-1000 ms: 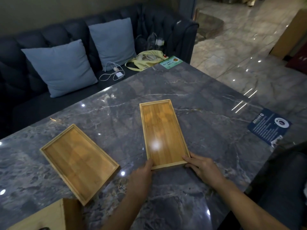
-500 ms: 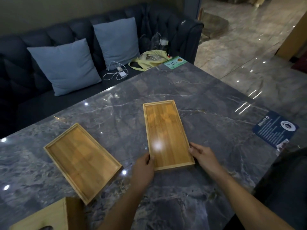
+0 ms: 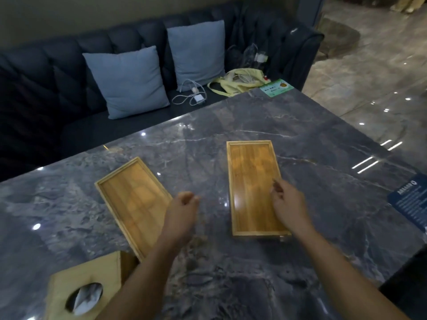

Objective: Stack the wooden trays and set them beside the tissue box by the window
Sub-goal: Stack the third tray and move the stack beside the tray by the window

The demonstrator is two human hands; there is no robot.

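Left hand point(image 3: 182, 211) and right hand point(image 3: 288, 204) hover loosely curled, empty (blurred); tissue box point(image 3: 87, 289) cropped.

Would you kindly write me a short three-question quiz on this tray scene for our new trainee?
1. True or false: the left tray and the right tray are already stacked.
2. Which tray lies nearer the tissue box? A: left tray. B: right tray.
3. Fill in: the left hand holds ____.
Key: 1 false; 2 A; 3 nothing.
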